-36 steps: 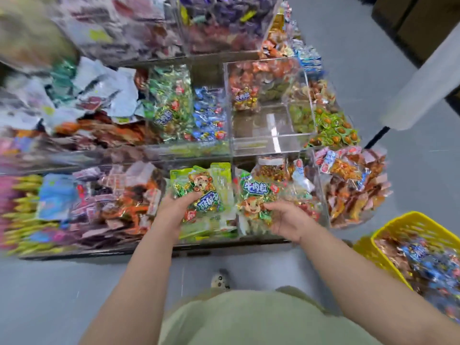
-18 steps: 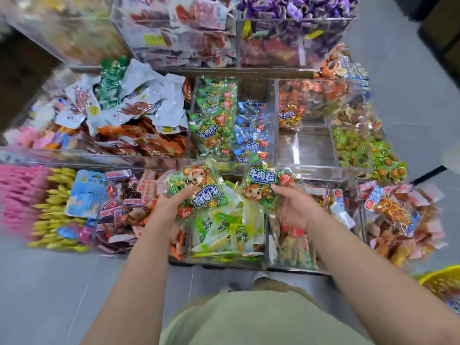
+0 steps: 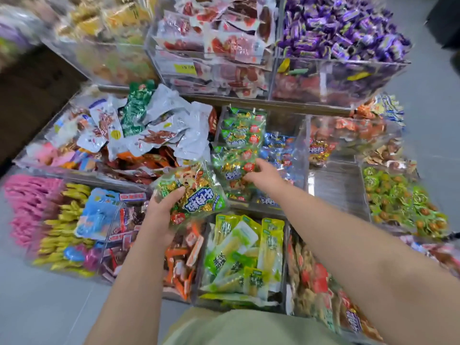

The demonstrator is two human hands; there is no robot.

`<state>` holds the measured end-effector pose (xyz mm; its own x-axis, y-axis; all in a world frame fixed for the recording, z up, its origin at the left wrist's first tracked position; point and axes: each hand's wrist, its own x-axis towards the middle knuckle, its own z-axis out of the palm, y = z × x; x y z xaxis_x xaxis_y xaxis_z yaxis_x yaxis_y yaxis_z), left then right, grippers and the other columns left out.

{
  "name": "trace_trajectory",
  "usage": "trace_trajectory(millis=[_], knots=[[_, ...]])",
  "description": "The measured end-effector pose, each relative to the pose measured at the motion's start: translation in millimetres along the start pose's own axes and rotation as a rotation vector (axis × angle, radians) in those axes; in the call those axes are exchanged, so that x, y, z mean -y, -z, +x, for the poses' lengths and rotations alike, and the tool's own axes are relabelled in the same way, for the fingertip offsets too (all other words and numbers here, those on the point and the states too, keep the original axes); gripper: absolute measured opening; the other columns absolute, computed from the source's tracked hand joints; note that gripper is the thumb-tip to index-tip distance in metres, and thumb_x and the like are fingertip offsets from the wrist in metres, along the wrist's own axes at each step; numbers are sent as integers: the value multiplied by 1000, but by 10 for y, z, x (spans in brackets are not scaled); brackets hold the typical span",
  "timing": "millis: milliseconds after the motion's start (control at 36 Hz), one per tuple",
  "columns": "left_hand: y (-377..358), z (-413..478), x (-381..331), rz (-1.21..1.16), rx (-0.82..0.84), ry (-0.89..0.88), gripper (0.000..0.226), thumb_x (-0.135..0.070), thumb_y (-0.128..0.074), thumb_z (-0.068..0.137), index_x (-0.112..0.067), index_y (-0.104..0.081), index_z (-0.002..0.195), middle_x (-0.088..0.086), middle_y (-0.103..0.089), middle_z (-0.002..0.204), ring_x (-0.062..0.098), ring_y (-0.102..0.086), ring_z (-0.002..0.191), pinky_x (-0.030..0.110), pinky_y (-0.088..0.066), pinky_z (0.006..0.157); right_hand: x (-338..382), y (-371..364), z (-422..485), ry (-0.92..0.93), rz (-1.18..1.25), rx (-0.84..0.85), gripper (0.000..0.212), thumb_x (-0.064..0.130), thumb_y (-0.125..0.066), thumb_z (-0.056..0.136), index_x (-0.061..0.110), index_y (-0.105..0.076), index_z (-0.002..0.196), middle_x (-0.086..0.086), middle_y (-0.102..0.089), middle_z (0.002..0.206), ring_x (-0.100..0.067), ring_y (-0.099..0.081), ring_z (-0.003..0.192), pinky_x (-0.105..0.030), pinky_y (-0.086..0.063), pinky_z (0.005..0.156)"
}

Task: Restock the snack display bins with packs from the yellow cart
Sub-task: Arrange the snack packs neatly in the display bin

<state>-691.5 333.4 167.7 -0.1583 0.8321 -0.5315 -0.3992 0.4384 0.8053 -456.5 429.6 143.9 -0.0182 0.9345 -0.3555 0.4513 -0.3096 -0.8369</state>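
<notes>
Hands at work over a tiered display of clear acrylic snack bins [image 3: 293,170], seen from your head camera. Your left hand [image 3: 161,207], at centre frame, grips a green crinkly pack of foil-wrapped sweets with a blue label [image 3: 191,195], thumb across its front and fingers closed behind it, holding it tilted above the front row of bins. Your right hand [image 3: 263,175], just right of centre, reaches into the middle-row bin, fingers curled onto the stack of matching green packs [image 3: 239,150] lying there; whether they grip a pack or only touch it cannot be told. Blue packs [image 3: 278,148] lie beside that stack in the same bin, and a bare compartment [image 3: 336,185] sits to the right. Purple-wrapped sweets [image 3: 343,26] heap the bin at upper right. Yellow-green pouches [image 3: 244,255] fill the front bin at lower centre.
</notes>
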Motion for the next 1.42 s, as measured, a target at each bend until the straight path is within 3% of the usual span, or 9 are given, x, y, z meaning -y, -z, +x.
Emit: trace_trajectory(millis=[83, 306, 472, 611, 889, 1000, 1083, 1250, 1417], knots=[[34, 170, -190, 42, 48, -6, 64, -35, -86, 51, -23, -59, 108, 5, -73, 100, 28, -71, 90, 42, -58, 65, 31, -184, 90, -39, -81, -61, 76, 26, -75, 79, 14, -35, 142, -9, -23, 143, -26, -31, 131, -31, -26, 109], [47, 579, -702, 146, 215, 22, 78, -32, -81, 52, -17, -53, 123, 13, -65, 114, 38, -60, 104, 55, -54, 78, 22, -627, 105, 10, -98, -413, 89, 29, -86, 65, 8, -31, 131, -10, -27, 135, -23, -28, 126, -34, -26, 110], [-19, 783, -925, 190, 283, 4, 79, -40, -82, 43, -22, -57, 116, 5, -66, 106, 31, -60, 104, 37, -55, 60, 37, -723, 319, -83, 152, -560, 78, 4, -79, 73, 15, -27, 130, 1, -29, 121, -11, -33, 102, 9, -24, 72], [-9, 860, -960, 185, 306, 45, 100, -30, -87, 56, -21, -37, 142, 13, -47, 143, 37, -45, 130, 41, -54, 76, -27, -737, 321, -98, 146, -500, 87, 17, -79, 74, 20, -17, 135, 3, -23, 125, -12, -31, 112, -19, -27, 93], [17, 818, -924, 141, 348, 39, 80, -28, -81, 57, -19, -48, 130, 16, -56, 134, 39, -52, 124, 55, -49, 92, -22, -582, 102, -119, 163, -387, 129, 30, -87, 62, 23, 10, 147, 3, -1, 155, -18, -15, 139, -30, -18, 110], [-74, 743, -954, 194, 322, 19, 117, -41, -90, 40, -14, -39, 141, 17, -47, 142, 40, -43, 131, 62, -36, 104, 12, -512, -43, -109, 183, -366, 128, 31, -84, 66, 25, 15, 147, 6, 8, 156, -17, -7, 143, -38, -15, 115], [-121, 720, -936, 224, 336, 0, 90, -30, -92, 47, -16, -52, 126, 13, -58, 131, 37, -53, 123, 55, -45, 97, 14, -460, -124, -87, 172, -329, 126, 31, -84, 67, 25, 14, 147, 6, 8, 156, -17, -7, 143, -39, -15, 115], [-184, 721, -919, 211, 318, -18, 66, -40, -83, 42, -29, -61, 103, 3, -71, 111, 29, -64, 106, 44, -54, 80, -36, -330, -285, -65, 204, -443, 102, 37, -76, 75, 26, -6, 148, 2, -12, 153, -15, -20, 138, -37, -22, 113], [-346, 674, -834, 358, 360, -120, 63, -45, -88, 40, -44, -53, 92, -21, -64, 84, -6, -54, 80, 21, -41, 64, 141, -179, -467, 59, 633, -432, 8, 35, -69, 81, 30, -69, 88, 13, -67, 82, -4, -63, 75, -20, -48, 70]])
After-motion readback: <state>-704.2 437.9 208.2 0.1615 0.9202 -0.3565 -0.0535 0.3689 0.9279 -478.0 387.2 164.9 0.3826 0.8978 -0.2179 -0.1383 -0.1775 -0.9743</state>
